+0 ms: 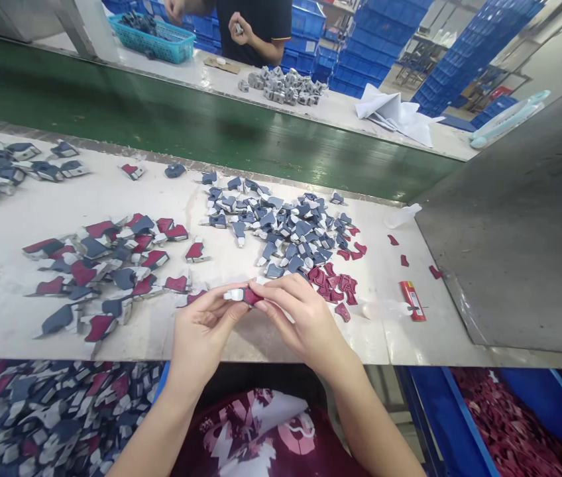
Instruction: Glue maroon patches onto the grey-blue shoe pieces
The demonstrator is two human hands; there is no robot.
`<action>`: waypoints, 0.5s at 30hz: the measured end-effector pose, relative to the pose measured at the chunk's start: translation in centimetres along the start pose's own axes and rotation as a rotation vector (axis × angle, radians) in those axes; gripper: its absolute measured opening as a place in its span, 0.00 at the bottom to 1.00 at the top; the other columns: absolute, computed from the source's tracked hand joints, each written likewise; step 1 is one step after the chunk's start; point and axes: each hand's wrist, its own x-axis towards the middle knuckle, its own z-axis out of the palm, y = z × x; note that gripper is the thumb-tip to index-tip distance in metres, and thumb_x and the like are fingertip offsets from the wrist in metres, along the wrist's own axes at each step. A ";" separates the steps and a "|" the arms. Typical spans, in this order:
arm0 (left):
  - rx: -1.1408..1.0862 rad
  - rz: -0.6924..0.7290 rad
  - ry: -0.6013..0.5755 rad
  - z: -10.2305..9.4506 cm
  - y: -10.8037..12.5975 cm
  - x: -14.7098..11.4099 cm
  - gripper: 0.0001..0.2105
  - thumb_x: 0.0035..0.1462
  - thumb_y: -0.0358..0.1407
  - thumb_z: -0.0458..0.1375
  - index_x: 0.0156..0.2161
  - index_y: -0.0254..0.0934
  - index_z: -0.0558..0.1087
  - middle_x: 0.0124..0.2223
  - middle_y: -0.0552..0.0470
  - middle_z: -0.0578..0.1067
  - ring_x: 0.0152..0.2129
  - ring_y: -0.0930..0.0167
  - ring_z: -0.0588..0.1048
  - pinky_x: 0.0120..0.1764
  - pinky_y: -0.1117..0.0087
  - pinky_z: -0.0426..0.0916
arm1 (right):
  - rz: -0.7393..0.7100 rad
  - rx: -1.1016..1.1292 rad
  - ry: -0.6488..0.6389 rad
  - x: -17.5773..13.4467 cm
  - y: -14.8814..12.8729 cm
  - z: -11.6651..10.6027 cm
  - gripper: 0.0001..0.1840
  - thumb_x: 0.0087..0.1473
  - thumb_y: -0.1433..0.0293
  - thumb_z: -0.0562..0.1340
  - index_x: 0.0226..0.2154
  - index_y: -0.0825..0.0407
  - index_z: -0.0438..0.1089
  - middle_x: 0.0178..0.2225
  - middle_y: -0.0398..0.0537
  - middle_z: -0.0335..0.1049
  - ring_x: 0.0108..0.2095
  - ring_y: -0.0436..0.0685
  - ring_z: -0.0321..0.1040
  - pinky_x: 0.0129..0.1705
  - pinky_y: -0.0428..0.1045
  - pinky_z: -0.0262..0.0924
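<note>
Near the table's front edge, my left hand (pixel 206 321) and my right hand (pixel 298 311) meet around one small plastic part (pixel 235 295), white at its left end with a dark red piece on top. Thumb and fingers of my left hand pinch its body, while my right fingertips press at the red end. Just beyond my right hand lie loose dark red pieces (pixel 333 285). Behind them spreads a heap of blue-and-white parts (pixel 291 225). To the left is a group of parts with red or blue tops (pixel 122 262).
A glue bottle (pixel 385 310) lies by a red lighter-like cylinder (pixel 413 301). Blue bins of parts (pixel 62 417) and red pieces (pixel 514 424) sit below the edge. A metal panel (pixel 509 218) bounds the right. Across the green belt (pixel 186 112), another person (pixel 256 30) works beside grey parts (pixel 285 86).
</note>
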 end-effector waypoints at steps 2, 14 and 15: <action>0.026 -0.026 -0.017 -0.1 0.1 -0.3 0.15 0.50 0.40 0.69 0.42 0.35 0.80 0.41 0.45 0.83 0.38 0.61 0.82 0.45 0.65 0.77 | -0.024 0.000 -0.010 -0.4 0.0 -0.6 0.15 0.65 0.73 0.57 0.52 0.49 0.70 0.39 0.49 0.75 0.41 0.55 0.68 0.42 0.51 0.69; 0.112 -0.034 0.013 1.3 2.0 -2.1 0.11 0.49 0.39 0.68 0.39 0.38 0.81 0.42 0.48 0.83 0.40 0.61 0.82 0.47 0.65 0.77 | -0.117 -0.130 -0.138 -1.3 -0.3 -2.7 0.15 0.66 0.71 0.56 0.54 0.53 0.66 0.40 0.50 0.75 0.38 0.54 0.67 0.42 0.52 0.69; 0.133 -0.030 0.013 1.3 2.0 -2.2 0.11 0.50 0.39 0.68 0.39 0.38 0.81 0.42 0.48 0.83 0.40 0.61 0.82 0.46 0.65 0.77 | -0.126 -0.157 -0.148 -1.3 -0.5 -2.8 0.15 0.66 0.72 0.55 0.54 0.54 0.66 0.40 0.50 0.75 0.38 0.55 0.67 0.42 0.52 0.69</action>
